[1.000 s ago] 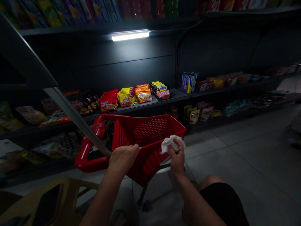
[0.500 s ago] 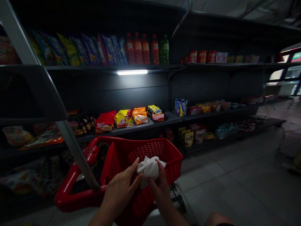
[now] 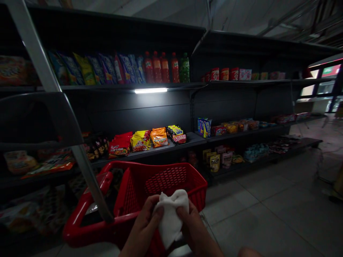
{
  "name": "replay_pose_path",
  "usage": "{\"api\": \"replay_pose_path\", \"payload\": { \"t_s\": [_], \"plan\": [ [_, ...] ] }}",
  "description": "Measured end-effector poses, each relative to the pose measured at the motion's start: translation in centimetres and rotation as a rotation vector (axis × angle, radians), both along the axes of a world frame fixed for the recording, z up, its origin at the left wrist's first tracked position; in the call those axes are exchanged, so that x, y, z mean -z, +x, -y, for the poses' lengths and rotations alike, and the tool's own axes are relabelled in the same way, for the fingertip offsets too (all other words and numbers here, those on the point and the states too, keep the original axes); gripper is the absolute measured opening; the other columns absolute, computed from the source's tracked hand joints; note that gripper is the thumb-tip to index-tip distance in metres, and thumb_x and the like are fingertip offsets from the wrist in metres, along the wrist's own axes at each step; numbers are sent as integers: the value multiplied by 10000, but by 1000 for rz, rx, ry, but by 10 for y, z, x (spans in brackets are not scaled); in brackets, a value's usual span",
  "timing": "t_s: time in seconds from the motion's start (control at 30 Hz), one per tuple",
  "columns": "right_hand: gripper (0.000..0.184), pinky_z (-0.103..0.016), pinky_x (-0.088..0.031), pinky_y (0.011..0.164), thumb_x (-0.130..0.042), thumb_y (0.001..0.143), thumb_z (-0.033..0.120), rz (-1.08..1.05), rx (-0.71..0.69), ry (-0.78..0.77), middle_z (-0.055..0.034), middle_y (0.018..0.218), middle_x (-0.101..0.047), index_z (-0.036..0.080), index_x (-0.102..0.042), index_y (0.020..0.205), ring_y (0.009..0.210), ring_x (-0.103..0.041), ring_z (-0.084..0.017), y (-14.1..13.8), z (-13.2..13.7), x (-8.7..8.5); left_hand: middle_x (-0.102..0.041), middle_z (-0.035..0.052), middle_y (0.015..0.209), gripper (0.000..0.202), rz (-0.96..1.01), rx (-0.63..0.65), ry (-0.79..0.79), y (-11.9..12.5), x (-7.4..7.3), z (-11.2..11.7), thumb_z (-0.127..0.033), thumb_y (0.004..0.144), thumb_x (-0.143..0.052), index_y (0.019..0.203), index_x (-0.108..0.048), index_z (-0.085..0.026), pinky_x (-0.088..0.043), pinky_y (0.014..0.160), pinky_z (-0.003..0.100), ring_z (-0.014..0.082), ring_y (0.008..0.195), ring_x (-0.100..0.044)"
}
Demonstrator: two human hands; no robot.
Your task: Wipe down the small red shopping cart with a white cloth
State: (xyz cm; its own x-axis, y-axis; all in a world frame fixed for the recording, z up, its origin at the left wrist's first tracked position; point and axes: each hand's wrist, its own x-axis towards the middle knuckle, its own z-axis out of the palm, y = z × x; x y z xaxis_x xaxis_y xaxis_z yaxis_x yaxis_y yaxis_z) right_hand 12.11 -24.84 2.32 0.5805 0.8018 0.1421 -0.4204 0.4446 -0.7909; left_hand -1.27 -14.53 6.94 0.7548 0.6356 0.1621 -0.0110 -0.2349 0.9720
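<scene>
A crumpled white cloth (image 3: 171,217) is pinched between my two hands at the lower middle of the head view, its lower end hanging down. My left hand (image 3: 146,223) grips its left side, thumb in front. On the right side my right hand (image 3: 194,225) closes on it the same way. Both hands are in front of and above the near side of a red plastic shopping cart (image 3: 197,192) with a perforated basket. The fingers behind the cloth are hidden.
Dark shelves (image 3: 187,141) with noodle packets (image 3: 159,137), snack bags (image 3: 85,69) and soda bottles (image 3: 164,67) stand beyond the cart. A lit tube lamp (image 3: 150,90) hangs under the upper shelf. A slanted metal pole (image 3: 88,171) crosses the left. Tiled floor (image 3: 241,210) lies at right.
The white cloth was bunched between my fingertips; now it is more spread and hangs downward. Both hands have drawn in around it and sit lower. The camera view has tilted up slightly.
</scene>
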Motion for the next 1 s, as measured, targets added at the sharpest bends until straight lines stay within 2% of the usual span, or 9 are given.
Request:
{"api": "replay_pose_path", "payload": {
  "t_s": [0.1,0.17,0.3,0.43,0.57,0.67,0.73,0.83,1.0],
  "plan": [
    [433,-358,-533,864,-801,693,432,87,419,-140,-63,1081,-713,245,-693,1068,984,-658,-258,-2,1,0,-564,99,1395,583,62,-157,46,8,10,3,-589,818,-605,1304,-511,-280,-482,1044,399,274,1272,-552],
    [389,-337,-537,873,-795,698,381,212,558,-129,-54,1131,-697,261,-703,1056,1019,-648,-251,-9,-1,3,-508,97,1460,634,101,-171,26,12,14,11,-604,827,-587,1363,-475,-285,-428,1101,390,262,1349,-480],
    [288,-320,-533,907,-767,712,244,629,418,30,-49,1077,-688,265,-729,997,1018,-657,-232,-31,-5,15,-629,81,1293,496,179,-136,-173,12,11,33,-599,841,-582,1189,-575,-246,-508,972,345,266,1201,-591],
    [381,-330,-492,1004,-775,719,197,716,376,60,-77,1371,-558,281,-692,1081,1240,-569,-250,-39,2,18,-677,37,1050,321,212,-125,-157,4,8,41,-535,871,-584,918,-582,-217,-537,821,285,221,989,-651],
    [389,-353,-519,976,-662,861,253,686,245,137,-82,1352,-585,297,-584,1239,1217,-594,-229,-27,10,7,-621,83,1249,350,134,-147,348,-12,0,29,-472,947,-471,1178,-592,-239,-494,967,356,235,1139,-596],
    [372,-387,-464,1049,-629,883,219,763,440,81,-72,1337,-582,296,-589,1246,1247,-557,-222,-18,-1,0,-497,110,1444,446,-44,-185,816,-26,-18,2,-408,987,-399,1389,-463,-227,-343,1138,432,246,1344,-446],
    [411,-400,-418,1095,-615,882,177,923,486,12,-68,1397,-531,304,-592,1272,1298,-502,-223,-24,-20,-1,-618,95,1288,381,-276,-224,956,-33,-31,-21,-335,1017,-322,1319,-520,-211,-401,1082,391,211,1216,-555],
    [479,-436,-362,1133,-594,877,119,1321,340,-41,-57,1467,-481,306,-580,1318,1338,-447,-240,-48,-53,5,-672,103,1156,327,-635,-312,1153,-36,-38,-51,-261,1006,-333,1189,-592,-186,-476,950,385,242,1088,-623],
    [408,-436,-363,1108,-625,884,158,1639,315,-90,-38,1449,-516,305,-619,1265,1259,-487,-237,-40,-75,40,-719,87,1007,317,-989,-182,1291,-35,-20,-69,-345,1010,-349,1110,-624,-223,-487,732,323,233,902,-688]
  ]
}}
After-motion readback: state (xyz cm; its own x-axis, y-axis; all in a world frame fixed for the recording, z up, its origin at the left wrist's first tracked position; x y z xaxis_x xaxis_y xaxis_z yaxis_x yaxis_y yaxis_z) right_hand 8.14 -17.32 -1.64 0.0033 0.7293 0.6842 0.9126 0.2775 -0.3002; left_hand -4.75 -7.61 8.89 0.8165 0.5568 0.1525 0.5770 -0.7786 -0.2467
